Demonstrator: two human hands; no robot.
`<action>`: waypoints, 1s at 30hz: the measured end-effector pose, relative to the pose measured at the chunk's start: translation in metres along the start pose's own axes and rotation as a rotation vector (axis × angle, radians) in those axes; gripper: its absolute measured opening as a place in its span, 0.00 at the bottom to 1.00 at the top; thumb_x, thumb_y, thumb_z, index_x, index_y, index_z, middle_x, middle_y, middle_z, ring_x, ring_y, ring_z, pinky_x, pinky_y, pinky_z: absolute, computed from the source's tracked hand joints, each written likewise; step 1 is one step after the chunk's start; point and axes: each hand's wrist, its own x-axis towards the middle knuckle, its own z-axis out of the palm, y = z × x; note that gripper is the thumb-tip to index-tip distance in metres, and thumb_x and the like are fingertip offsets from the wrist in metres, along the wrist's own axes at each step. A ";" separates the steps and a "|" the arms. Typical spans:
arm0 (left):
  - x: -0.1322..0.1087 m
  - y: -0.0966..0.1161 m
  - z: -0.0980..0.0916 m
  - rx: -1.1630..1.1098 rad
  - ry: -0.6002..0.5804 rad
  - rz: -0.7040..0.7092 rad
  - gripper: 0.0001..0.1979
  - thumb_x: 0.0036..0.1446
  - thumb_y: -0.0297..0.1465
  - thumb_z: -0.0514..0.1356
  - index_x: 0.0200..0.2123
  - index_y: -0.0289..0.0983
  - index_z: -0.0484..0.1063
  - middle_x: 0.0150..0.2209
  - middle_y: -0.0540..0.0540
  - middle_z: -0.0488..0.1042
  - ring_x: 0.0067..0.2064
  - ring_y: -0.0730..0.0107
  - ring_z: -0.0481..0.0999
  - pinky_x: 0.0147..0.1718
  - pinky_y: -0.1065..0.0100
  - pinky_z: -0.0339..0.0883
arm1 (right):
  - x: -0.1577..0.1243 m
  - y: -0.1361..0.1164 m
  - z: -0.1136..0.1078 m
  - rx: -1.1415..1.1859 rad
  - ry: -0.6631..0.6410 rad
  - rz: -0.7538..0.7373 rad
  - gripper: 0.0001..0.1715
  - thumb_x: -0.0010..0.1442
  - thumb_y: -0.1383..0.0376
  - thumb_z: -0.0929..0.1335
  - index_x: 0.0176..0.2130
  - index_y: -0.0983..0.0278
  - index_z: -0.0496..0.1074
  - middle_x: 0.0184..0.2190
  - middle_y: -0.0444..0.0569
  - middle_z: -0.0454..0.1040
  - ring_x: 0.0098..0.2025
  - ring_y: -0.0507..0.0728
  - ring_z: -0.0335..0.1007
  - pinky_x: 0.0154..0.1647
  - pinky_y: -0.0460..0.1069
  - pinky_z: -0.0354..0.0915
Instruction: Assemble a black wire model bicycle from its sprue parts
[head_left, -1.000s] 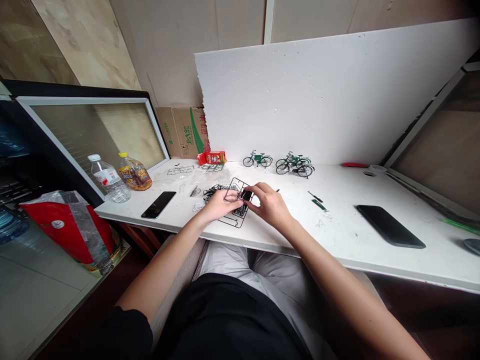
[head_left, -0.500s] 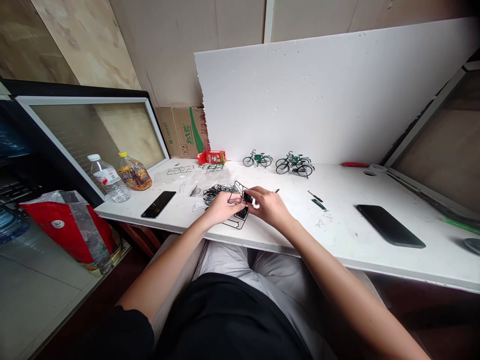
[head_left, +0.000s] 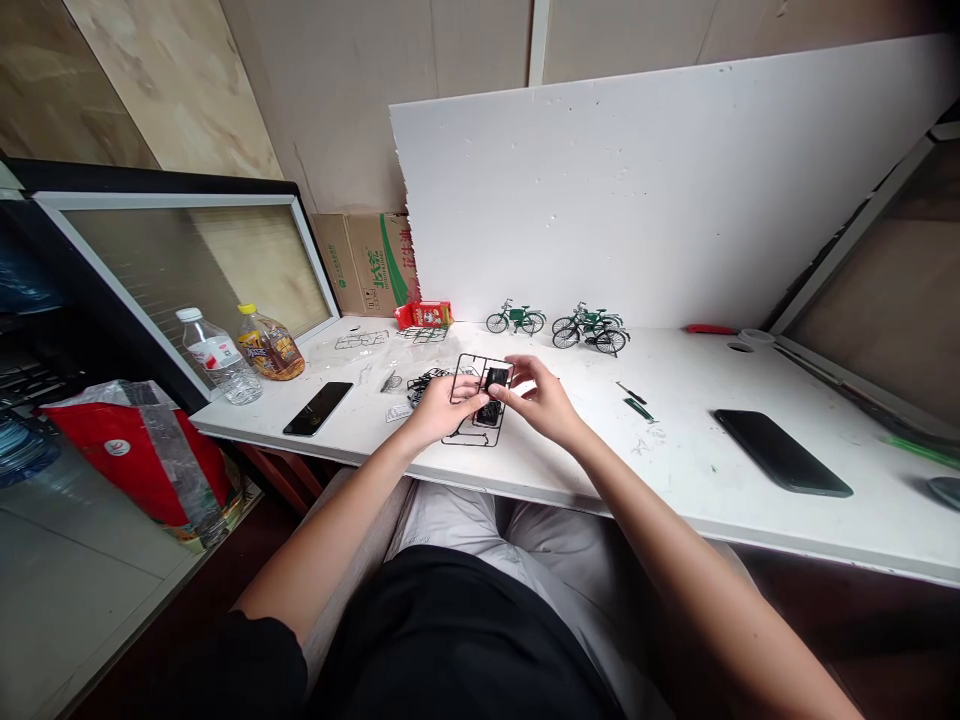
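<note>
We have turned the black frame (head_left: pixel 489 413) to face us more. Our left hand (head_left: pixel 448 405) is closed on its left side. Our right hand (head_left: pixel 544 400) is half bent, thumb touching it; we cannot tell if it grips. The frame is above the bench (head_left: pixel 675 460), near its front edge.

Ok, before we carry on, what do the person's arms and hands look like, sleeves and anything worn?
The left hand and right hand are bare, with no gloves. The left forearm and right forearm are uncovered, with no watch or bracelet visible. A plain black short sleeve shows on the left; the right sleeve is out of view.
</note>
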 end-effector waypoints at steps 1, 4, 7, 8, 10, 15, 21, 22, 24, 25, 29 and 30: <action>0.000 -0.001 0.000 0.000 -0.013 0.005 0.22 0.56 0.38 0.73 0.51 0.34 0.79 0.49 0.36 0.83 0.43 0.58 0.84 0.40 0.63 0.79 | 0.001 0.000 0.000 0.056 -0.068 0.029 0.27 0.64 0.45 0.73 0.51 0.62 0.75 0.45 0.54 0.79 0.44 0.60 0.76 0.38 0.52 0.74; 0.001 -0.004 0.000 0.012 -0.028 0.027 0.21 0.58 0.39 0.72 0.51 0.34 0.78 0.48 0.36 0.83 0.43 0.59 0.84 0.41 0.62 0.79 | 0.003 -0.003 -0.002 0.138 -0.137 0.069 0.24 0.65 0.45 0.71 0.39 0.63 0.77 0.36 0.49 0.80 0.38 0.58 0.75 0.39 0.52 0.72; 0.001 -0.004 0.002 0.032 -0.012 0.077 0.21 0.60 0.39 0.70 0.53 0.34 0.78 0.49 0.36 0.83 0.46 0.59 0.84 0.47 0.60 0.79 | 0.003 -0.008 -0.003 0.137 -0.060 0.064 0.23 0.63 0.45 0.74 0.35 0.63 0.76 0.33 0.48 0.78 0.36 0.57 0.73 0.34 0.50 0.69; 0.000 -0.003 0.003 0.036 -0.011 0.098 0.21 0.61 0.39 0.70 0.53 0.35 0.78 0.50 0.36 0.83 0.47 0.58 0.84 0.49 0.60 0.79 | 0.003 -0.010 -0.003 0.134 -0.039 0.058 0.23 0.62 0.45 0.74 0.34 0.63 0.75 0.33 0.48 0.77 0.35 0.57 0.72 0.34 0.50 0.68; -0.002 0.000 0.006 0.035 -0.011 0.135 0.21 0.62 0.40 0.69 0.54 0.35 0.78 0.52 0.37 0.83 0.49 0.57 0.84 0.52 0.60 0.78 | 0.003 -0.012 -0.003 0.132 -0.009 0.050 0.23 0.62 0.45 0.74 0.33 0.62 0.75 0.32 0.48 0.77 0.34 0.56 0.71 0.33 0.50 0.68; -0.011 0.006 0.017 0.108 0.027 0.177 0.25 0.64 0.40 0.67 0.61 0.36 0.76 0.52 0.38 0.83 0.51 0.56 0.84 0.54 0.58 0.78 | 0.002 -0.016 -0.002 0.120 0.057 0.035 0.24 0.61 0.45 0.75 0.32 0.62 0.73 0.29 0.46 0.74 0.31 0.55 0.69 0.30 0.50 0.68; -0.010 0.008 0.015 0.016 0.028 0.176 0.24 0.63 0.43 0.67 0.56 0.33 0.78 0.49 0.36 0.84 0.48 0.56 0.85 0.51 0.58 0.80 | 0.001 -0.025 -0.006 0.048 0.077 -0.064 0.21 0.63 0.46 0.74 0.36 0.62 0.77 0.33 0.50 0.78 0.36 0.58 0.74 0.35 0.52 0.72; -0.008 0.008 0.012 -0.016 0.028 0.175 0.23 0.63 0.43 0.68 0.54 0.33 0.79 0.49 0.36 0.84 0.48 0.56 0.85 0.51 0.58 0.79 | 0.000 -0.026 -0.006 0.034 0.054 -0.083 0.20 0.64 0.47 0.74 0.38 0.61 0.78 0.35 0.51 0.79 0.37 0.59 0.75 0.35 0.52 0.73; -0.004 0.008 0.006 -0.064 0.042 0.165 0.22 0.59 0.44 0.70 0.49 0.32 0.81 0.49 0.35 0.84 0.48 0.55 0.85 0.52 0.58 0.79 | -0.001 -0.025 -0.006 -0.001 -0.015 -0.114 0.19 0.66 0.48 0.73 0.43 0.61 0.79 0.38 0.52 0.80 0.39 0.60 0.76 0.36 0.52 0.73; -0.002 0.008 0.003 -0.079 0.050 0.154 0.22 0.58 0.44 0.72 0.46 0.33 0.81 0.48 0.36 0.84 0.48 0.55 0.85 0.52 0.58 0.78 | -0.001 -0.025 -0.006 -0.022 -0.036 -0.125 0.20 0.67 0.48 0.72 0.47 0.60 0.79 0.39 0.52 0.80 0.40 0.60 0.76 0.36 0.52 0.74; 0.004 0.002 -0.001 -0.100 0.049 0.055 0.23 0.54 0.48 0.73 0.42 0.34 0.81 0.39 0.40 0.85 0.40 0.61 0.84 0.44 0.61 0.80 | -0.004 -0.023 -0.004 -0.159 0.072 -0.203 0.29 0.68 0.52 0.72 0.63 0.58 0.68 0.51 0.56 0.77 0.45 0.62 0.75 0.41 0.56 0.75; 0.004 0.001 -0.001 -0.107 0.047 0.024 0.24 0.54 0.49 0.72 0.42 0.34 0.81 0.38 0.42 0.84 0.37 0.63 0.83 0.41 0.62 0.80 | -0.005 -0.024 -0.004 -0.220 0.104 -0.248 0.30 0.69 0.54 0.71 0.65 0.58 0.66 0.54 0.57 0.74 0.49 0.63 0.74 0.45 0.57 0.75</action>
